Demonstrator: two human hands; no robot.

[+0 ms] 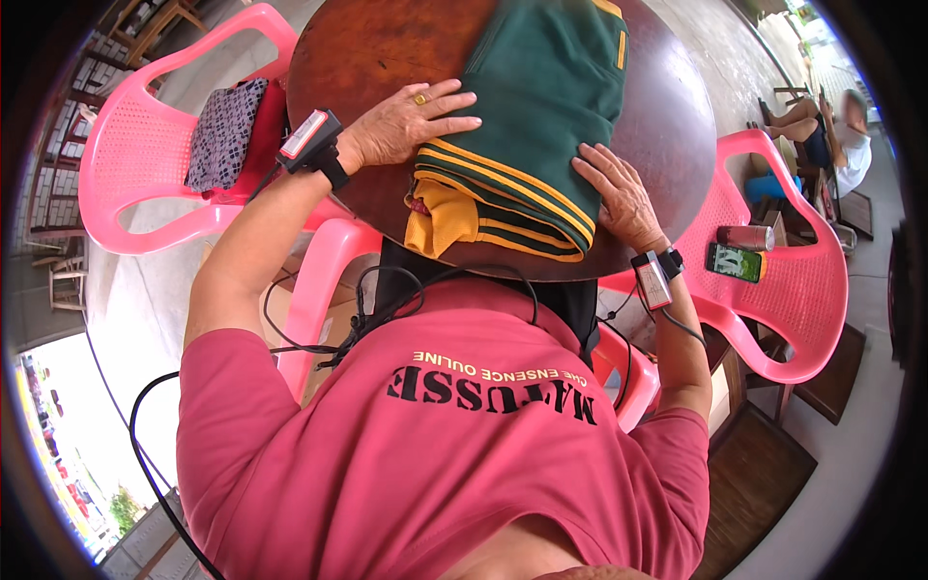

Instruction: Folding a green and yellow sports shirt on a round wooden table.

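Left grip (396,126) and right grip (623,201) laid on the sides of a folded green garment (546,106)

Largest in the arrangement was the round brown bench (672,111), hard and glossy. On it lay the garment, folded into a thick stack, its lower end close to the near rim and its upper end running out of view. The fabric appeared soft, limp, fairly light for its bulk and in no way fragile; the layers were judged likely to slip over one another if only the topmost was pulled. The surest hold was therefore judged to be at both sides, with support beneath, so that all layers were taken together. Striped folds (527,182) marked the lower end, and a bunched yellow portion (443,220) at its left corner seemed a poor place to lift from.

The left forearm (266,232) rose obliquely from the lower left, the right forearm (684,338) more steeply from the lower right. The left grip lay palm down, fingers extended rightward onto the cloth, slightly apart and clamped on nothing. The right grip rested over the opposite margin, fingers loosely bent, pointing up and leftward, with no pinch visible. Smallest was a gold-coloured ring (420,99) on the left grip.
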